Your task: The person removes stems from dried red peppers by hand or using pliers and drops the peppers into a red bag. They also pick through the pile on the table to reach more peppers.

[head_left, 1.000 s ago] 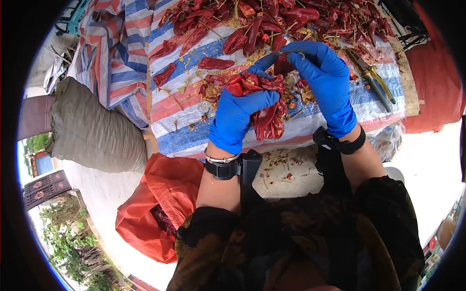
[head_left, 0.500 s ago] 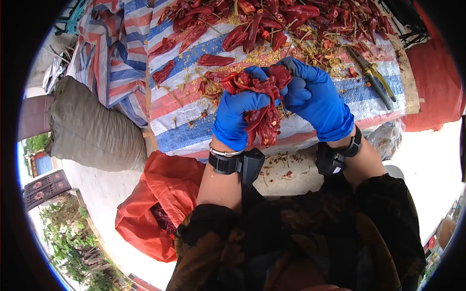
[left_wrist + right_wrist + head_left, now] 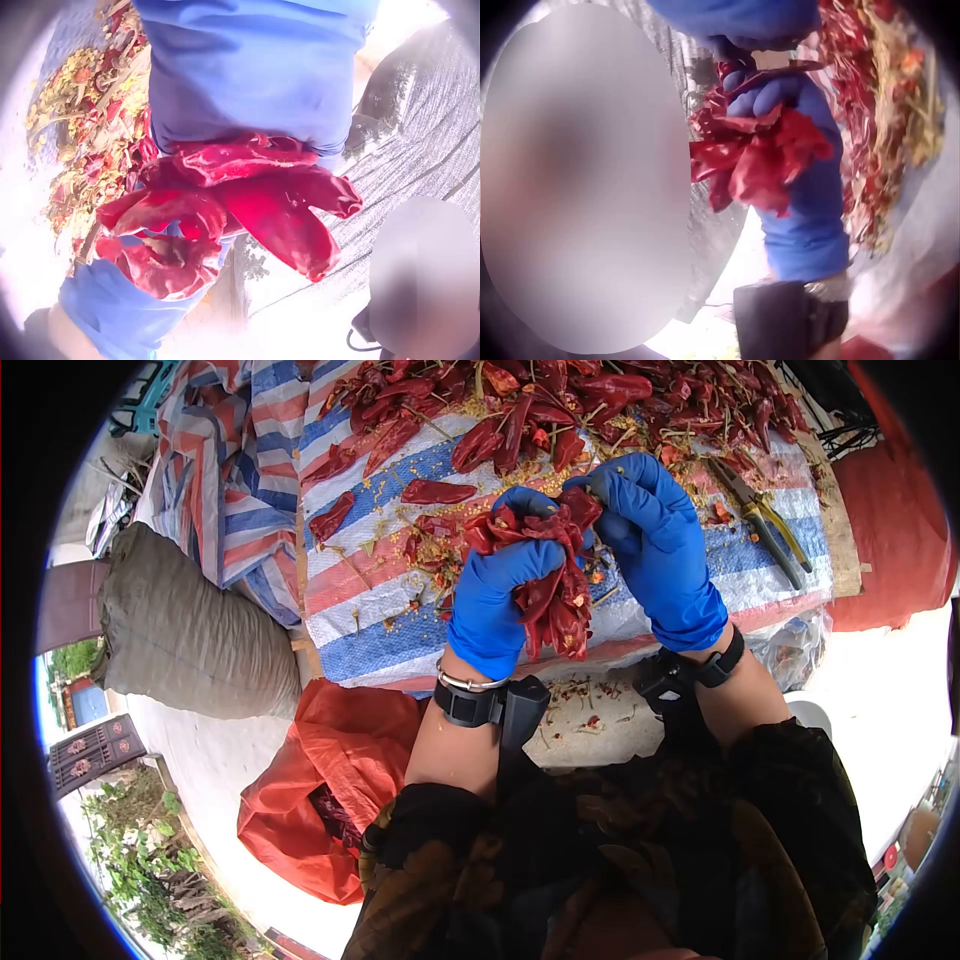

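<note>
Both hands wear blue gloves and meet over the near part of a striped sheet. My left hand point(image 3: 490, 600) grips a bunch of dried red chili peppers point(image 3: 555, 610), whose flattened, torn-looking ends hang below the fingers. In the left wrist view, the bunch point(image 3: 262, 210) fans out under the glove. Close beside it, my right hand point(image 3: 660, 550) pinches a chili pepper point(image 3: 578, 508) at the top of the bunch, fingers bent. The right wrist view has this hand's dark fingertips point(image 3: 731, 49) at a red strip above the left fingers.
A heap of red chili peppers point(image 3: 620, 395) covers the far side of the striped sheet point(image 3: 390, 645). Loose seeds and stems point(image 3: 435, 555) lie nearer. Yellow-and-black handled shears point(image 3: 770, 530) rest at right. A red bag point(image 3: 320, 780) and a grey sack point(image 3: 190, 625) stand at left.
The right hand came down from above to the bunch, turned inward, then rose slightly beside it. The left hand kept its grip, shifting a little to the right.
</note>
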A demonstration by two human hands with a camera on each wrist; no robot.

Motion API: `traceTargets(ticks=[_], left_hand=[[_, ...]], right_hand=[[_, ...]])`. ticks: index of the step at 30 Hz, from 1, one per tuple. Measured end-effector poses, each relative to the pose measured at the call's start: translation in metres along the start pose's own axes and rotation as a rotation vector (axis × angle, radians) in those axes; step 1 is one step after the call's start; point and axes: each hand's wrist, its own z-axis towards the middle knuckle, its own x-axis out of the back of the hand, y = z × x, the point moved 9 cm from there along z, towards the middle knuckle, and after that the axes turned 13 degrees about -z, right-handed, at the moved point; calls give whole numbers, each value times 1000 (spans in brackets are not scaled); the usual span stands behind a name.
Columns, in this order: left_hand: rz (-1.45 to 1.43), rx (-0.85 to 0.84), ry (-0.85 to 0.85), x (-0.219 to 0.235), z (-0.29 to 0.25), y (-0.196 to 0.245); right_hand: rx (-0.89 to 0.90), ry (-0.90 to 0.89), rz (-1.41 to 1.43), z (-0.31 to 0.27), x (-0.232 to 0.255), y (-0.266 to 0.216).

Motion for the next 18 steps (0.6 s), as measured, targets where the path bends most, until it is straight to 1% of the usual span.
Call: traceTargets(ticks=[1, 2, 3, 4, 5, 6, 7, 8, 9, 11, 12, 14, 15, 17, 18], left_hand=[[185, -71, -78, -14, 3, 3], [370, -142, -155, -26, 4, 6], [369, -138, -152, -28, 4, 6], [469, -125, -143, -29, 5, 5], [568, -111, -136, -28, 6, 3], [639, -48, -93, -19, 7, -2], [637, -46, -91, -18, 7, 0], [690, -33, -81, -16, 7, 0], [743, -19, -70, -13, 6, 0], [699, -5, -87, -11, 6, -3], [658, 10, -107, -11, 5, -5], [668, -1, -132, -14, 2, -2], [678, -12, -156, -16, 0, -2], [693, -32, -172, -18, -2, -1], [704, -60, -187, -21, -3, 0]], right_hand=[[0, 0, 0, 1, 0, -4], [226, 15, -318, -1, -1, -28], [448, 31, -637, -8, -8, -49], [551, -16, -857, -11, -13, -57], [546, -14, -858, -9, -13, -60], [619, -53, -964, -12, -21, -65], [694, -94, -1070, -15, -28, -66], [594, -95, -987, -10, -24, -60], [589, -97, -988, -10, -23, -56], [422, -152, -839, 0, -18, -40], [421, -151, -839, -1, -18, -41], [87, -159, -538, 0, -10, -22], [86, -154, -534, -1, -11, -20], [-213, -81, -21, -4, -5, 9], [-211, -154, 50, -1, -6, 17]])
